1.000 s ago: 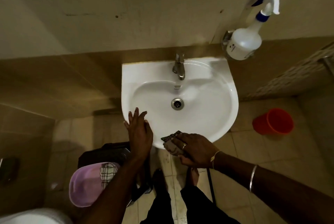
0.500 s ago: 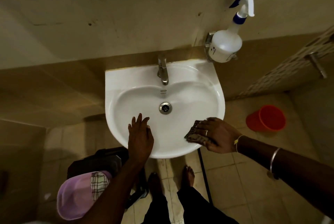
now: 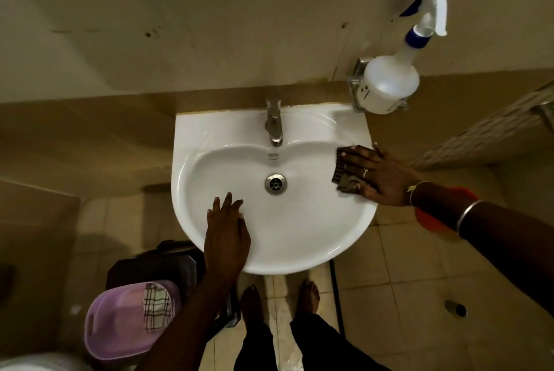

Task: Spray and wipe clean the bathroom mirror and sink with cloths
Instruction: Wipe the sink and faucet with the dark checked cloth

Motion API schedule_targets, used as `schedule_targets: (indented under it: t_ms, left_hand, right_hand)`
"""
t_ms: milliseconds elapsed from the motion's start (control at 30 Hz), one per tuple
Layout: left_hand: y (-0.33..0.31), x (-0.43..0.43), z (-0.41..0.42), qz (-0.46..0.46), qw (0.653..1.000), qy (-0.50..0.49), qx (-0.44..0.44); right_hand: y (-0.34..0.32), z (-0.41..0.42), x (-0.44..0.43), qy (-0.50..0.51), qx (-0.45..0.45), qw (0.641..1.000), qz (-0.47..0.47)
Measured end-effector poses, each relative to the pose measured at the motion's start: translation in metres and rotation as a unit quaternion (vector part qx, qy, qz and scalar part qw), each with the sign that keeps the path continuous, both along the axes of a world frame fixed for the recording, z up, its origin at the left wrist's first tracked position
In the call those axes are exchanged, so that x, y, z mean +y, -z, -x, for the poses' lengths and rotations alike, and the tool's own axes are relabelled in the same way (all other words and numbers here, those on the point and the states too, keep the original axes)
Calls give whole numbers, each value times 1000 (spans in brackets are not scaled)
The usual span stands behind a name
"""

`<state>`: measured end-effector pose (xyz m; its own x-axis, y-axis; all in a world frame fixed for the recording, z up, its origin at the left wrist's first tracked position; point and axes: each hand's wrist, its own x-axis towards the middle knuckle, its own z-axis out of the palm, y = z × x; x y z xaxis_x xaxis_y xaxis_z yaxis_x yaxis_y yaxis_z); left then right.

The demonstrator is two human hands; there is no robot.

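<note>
A white wall-mounted sink (image 3: 299, 238) fills the middle of the view, with a metal tap (image 3: 274, 123) at its back and a drain (image 3: 275, 184) in the bowl. My right hand (image 3: 379, 174) lies flat on the sink's right rim, pressing a dark striped cloth (image 3: 343, 171) onto it. My left hand (image 3: 226, 235) rests palm down on the front left rim, fingers apart, holding nothing. A white spray bottle (image 3: 389, 83) with a blue-and-white trigger sits in a wall holder at the sink's back right. No mirror is visible.
A purple basin (image 3: 120, 322) with a checked cloth (image 3: 157, 309) draped on it sits on the floor at lower left beside a dark stool (image 3: 150, 265). A red bucket (image 3: 434, 217) is partly hidden behind my right forearm. Bare feet stand on the tiled floor below the sink.
My right hand has slid the cloth from the sink's front rim round to the right rim, toward the back. My left hand stays on the front left rim.
</note>
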<state>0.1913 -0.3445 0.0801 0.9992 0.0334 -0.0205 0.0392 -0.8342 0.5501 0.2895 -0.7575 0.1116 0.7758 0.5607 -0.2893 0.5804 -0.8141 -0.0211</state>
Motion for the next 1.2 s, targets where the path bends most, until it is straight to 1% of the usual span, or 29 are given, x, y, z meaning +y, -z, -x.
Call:
schedule_targets:
  t_ms: [100, 200, 400, 467, 567, 633, 800, 900, 1033, 1100, 1200]
  left_hand:
    - [0, 0, 0, -8, 1000, 5, -8]
    - [1, 0, -1, -19, 1000, 1, -11]
    - [2, -3, -1, -26, 1000, -13, -1]
    - [1, -4, 0, -26, 1000, -13, 1]
    - [-1, -4, -1, -33, 999, -12, 4]
    - [-2, -5, -1, -30, 999, -19, 8]
    - [-3, -5, -1, -36, 999, -16, 2]
    - [-1, -3, 0, -33, 999, -16, -3]
    - [0, -3, 0, -10, 1000, -19, 1]
    - [-1, -3, -1, 2, 1000, -27, 8]
    - [-1, -3, -1, 22, 999, -41, 18]
  right_hand:
    - [3, -15, -3, 6, -18, 1000, 23]
    - [4, -29, -4, 16, -30, 999, 25]
    - [15, -63, 28, 159, -41, 986, -1]
    - [19, -68, 46, 202, -76, 976, -9]
    - [22, -70, 74, 267, -132, 952, -72]
    - [25, -73, 99, 260, -126, 954, -79]
    - [26, -89, 167, 192, -84, 970, -120]
    - [28, -93, 163, 164, -80, 975, -127]
    - [20, -99, 128, 94, -70, 990, -79]
    - [16, -94, 111, 122, -73, 987, -69]
    - [17, -78, 87, 206, -101, 971, -71]
